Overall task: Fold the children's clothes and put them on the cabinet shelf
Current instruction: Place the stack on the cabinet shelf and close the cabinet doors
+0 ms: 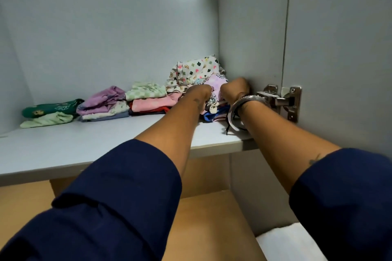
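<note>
Both my arms reach onto the grey cabinet shelf (84, 144). My left hand (198, 93) and my right hand (234, 89) grip a folded lilac garment with a cartoon print (216, 82) on top of the rightmost pile, against the cabinet's right wall. Behind it leans a white garment with clover and rainbow prints (195, 69). Blue fabric (210, 115) shows at the bottom of that pile. To the left sit three more folded stacks: pink and green checked (148, 99), purple (104, 101), and dark green over pale green (51, 112).
A metal door hinge (282, 99) is fixed on the right wall just beside my right wrist, which wears metal bangles (239, 112). The open cabinet door (339, 48) stands at the right. Below the shelf are a wooden surface (212, 218) and something white (290, 241).
</note>
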A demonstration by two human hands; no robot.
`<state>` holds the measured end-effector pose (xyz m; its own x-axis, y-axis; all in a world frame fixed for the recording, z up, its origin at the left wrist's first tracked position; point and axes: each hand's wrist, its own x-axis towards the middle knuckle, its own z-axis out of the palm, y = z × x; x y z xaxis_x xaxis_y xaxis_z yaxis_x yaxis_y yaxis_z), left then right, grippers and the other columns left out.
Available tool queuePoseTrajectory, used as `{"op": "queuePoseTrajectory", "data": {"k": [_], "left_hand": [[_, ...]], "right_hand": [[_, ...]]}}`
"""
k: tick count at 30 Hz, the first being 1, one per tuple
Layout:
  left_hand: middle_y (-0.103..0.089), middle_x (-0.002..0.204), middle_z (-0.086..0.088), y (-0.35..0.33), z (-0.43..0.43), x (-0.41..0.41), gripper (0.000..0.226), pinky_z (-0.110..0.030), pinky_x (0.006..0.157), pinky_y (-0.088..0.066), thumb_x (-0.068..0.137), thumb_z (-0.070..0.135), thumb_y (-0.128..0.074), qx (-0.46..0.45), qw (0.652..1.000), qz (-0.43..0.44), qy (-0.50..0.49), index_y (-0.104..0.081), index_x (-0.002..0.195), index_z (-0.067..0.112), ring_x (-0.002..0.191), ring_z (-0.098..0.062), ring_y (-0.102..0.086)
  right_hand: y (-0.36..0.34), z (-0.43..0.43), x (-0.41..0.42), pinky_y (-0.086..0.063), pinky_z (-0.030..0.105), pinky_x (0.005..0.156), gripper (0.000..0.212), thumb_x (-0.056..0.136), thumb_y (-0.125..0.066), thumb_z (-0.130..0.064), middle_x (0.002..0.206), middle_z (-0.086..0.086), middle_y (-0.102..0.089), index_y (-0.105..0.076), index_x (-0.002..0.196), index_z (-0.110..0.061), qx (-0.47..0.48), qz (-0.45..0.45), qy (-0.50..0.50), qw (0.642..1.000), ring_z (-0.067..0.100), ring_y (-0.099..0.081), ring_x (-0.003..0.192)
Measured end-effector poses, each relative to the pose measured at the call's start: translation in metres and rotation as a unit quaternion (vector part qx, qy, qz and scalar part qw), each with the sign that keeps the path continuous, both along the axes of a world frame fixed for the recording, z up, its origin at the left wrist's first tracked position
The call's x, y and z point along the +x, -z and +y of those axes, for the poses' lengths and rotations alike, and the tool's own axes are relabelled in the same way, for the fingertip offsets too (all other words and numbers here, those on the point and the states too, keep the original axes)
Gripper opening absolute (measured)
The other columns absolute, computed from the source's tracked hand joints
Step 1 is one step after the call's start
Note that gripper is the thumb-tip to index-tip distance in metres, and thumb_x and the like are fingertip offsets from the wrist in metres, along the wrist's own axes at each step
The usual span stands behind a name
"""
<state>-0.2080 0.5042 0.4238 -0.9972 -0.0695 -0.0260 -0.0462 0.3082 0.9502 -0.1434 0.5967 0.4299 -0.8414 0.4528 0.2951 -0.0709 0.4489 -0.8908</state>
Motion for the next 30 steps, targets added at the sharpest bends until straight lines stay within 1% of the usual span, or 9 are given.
{"op": "queuePoseTrajectory", "data": {"k": [5,7,10,14,18,22,26,28,30], "left_hand": [[-0.071,0.084,-0.017,-0.020,0.000,0.064,0.016,-0.028,0.070,-0.053,0.087,0.009,-0.045,0.035,0.999,-0.016,0.017,-0.053,0.076,-0.001,0.073,-0.023,-0.067],[-0.058,0.039,-0.010,-0.029,-0.006,0.095,0.035,-0.017,0.032,-0.043,0.098,0.012,-0.038,0.062,0.998,0.005,0.029,-0.044,0.065,0.003,0.030,-0.017,-0.056],[-0.053,0.039,-0.007,-0.036,-0.023,0.126,0.034,-0.016,0.017,-0.029,0.101,0.014,-0.029,0.150,0.988,0.026,0.007,-0.046,0.073,0.005,0.019,-0.015,-0.046],[-0.059,0.087,-0.005,-0.031,-0.078,0.175,0.021,-0.029,0.070,-0.056,0.097,0.016,-0.033,0.251,0.964,0.062,-0.059,-0.052,0.098,0.009,0.076,-0.021,-0.056],[-0.061,0.121,-0.009,-0.010,-0.168,0.249,0.031,-0.039,0.090,-0.052,0.096,0.024,-0.043,0.101,0.938,0.229,-0.239,-0.053,0.121,0.010,0.104,-0.027,-0.059],[-0.052,0.136,-0.009,0.027,-0.277,0.399,0.035,-0.046,0.103,-0.043,0.092,0.022,-0.048,-0.112,0.752,0.505,-0.408,-0.055,0.124,0.013,0.123,-0.023,-0.049],[-0.040,0.146,-0.020,0.044,-0.357,0.541,0.048,-0.038,0.113,-0.025,0.083,0.014,-0.059,-0.237,0.586,0.586,-0.507,-0.052,0.130,0.004,0.137,-0.026,-0.034],[-0.035,0.150,-0.018,0.044,-0.390,0.585,0.057,-0.039,0.113,-0.022,0.084,0.021,-0.057,-0.260,0.579,0.524,-0.568,-0.044,0.137,0.004,0.139,-0.027,-0.031],[-0.035,0.151,-0.015,0.040,-0.414,0.605,0.060,-0.045,0.113,-0.026,0.090,0.034,-0.050,-0.227,0.655,0.388,-0.608,-0.037,0.142,0.007,0.138,-0.031,-0.033]], "right_hand": [[-0.016,-0.007,0.016,-0.044,0.036,0.068,0.019,0.078,-0.051,-0.001,0.105,0.017,-0.063,-0.065,0.090,-0.002,0.328,0.225,0.139,0.907,0.038,-0.056,0.096],[-0.026,-0.008,0.021,-0.042,0.033,0.065,0.016,0.076,-0.052,-0.004,0.096,0.017,-0.066,-0.066,0.083,-0.003,0.313,0.218,0.132,0.915,0.037,-0.058,0.093],[-0.034,-0.014,0.040,-0.049,0.036,0.074,0.021,0.073,-0.051,-0.009,0.098,0.017,-0.068,-0.068,0.086,-0.005,0.294,0.162,0.115,0.935,0.038,-0.058,0.098],[-0.040,-0.051,0.084,-0.045,0.041,0.084,0.029,0.077,-0.047,-0.011,0.108,0.021,-0.062,-0.066,0.096,-0.003,0.330,0.180,0.063,0.924,0.042,-0.050,0.107],[-0.059,-0.138,0.148,-0.039,0.047,0.097,0.038,0.089,-0.049,-0.031,0.128,0.019,-0.055,-0.060,0.117,-0.007,0.362,0.268,-0.038,0.892,0.041,-0.045,0.120],[-0.083,-0.268,0.250,-0.025,0.051,0.110,0.058,0.092,-0.042,-0.049,0.151,0.017,-0.033,-0.043,0.138,-0.014,0.370,0.410,-0.180,0.814,0.037,-0.030,0.137],[-0.098,-0.378,0.378,-0.022,0.050,0.111,0.062,0.093,-0.033,-0.056,0.156,0.012,-0.027,-0.035,0.144,-0.021,0.390,0.590,-0.238,0.666,0.033,-0.028,0.139],[-0.107,-0.425,0.433,-0.019,0.050,0.112,0.059,0.094,-0.031,-0.057,0.155,0.008,-0.031,-0.037,0.143,-0.024,0.435,0.632,-0.264,0.585,0.030,-0.029,0.140],[-0.112,-0.463,0.468,-0.012,0.053,0.115,0.056,0.094,-0.030,-0.056,0.147,0.007,-0.044,-0.047,0.136,-0.023,0.497,0.629,-0.283,0.527,0.028,-0.028,0.142]]}}
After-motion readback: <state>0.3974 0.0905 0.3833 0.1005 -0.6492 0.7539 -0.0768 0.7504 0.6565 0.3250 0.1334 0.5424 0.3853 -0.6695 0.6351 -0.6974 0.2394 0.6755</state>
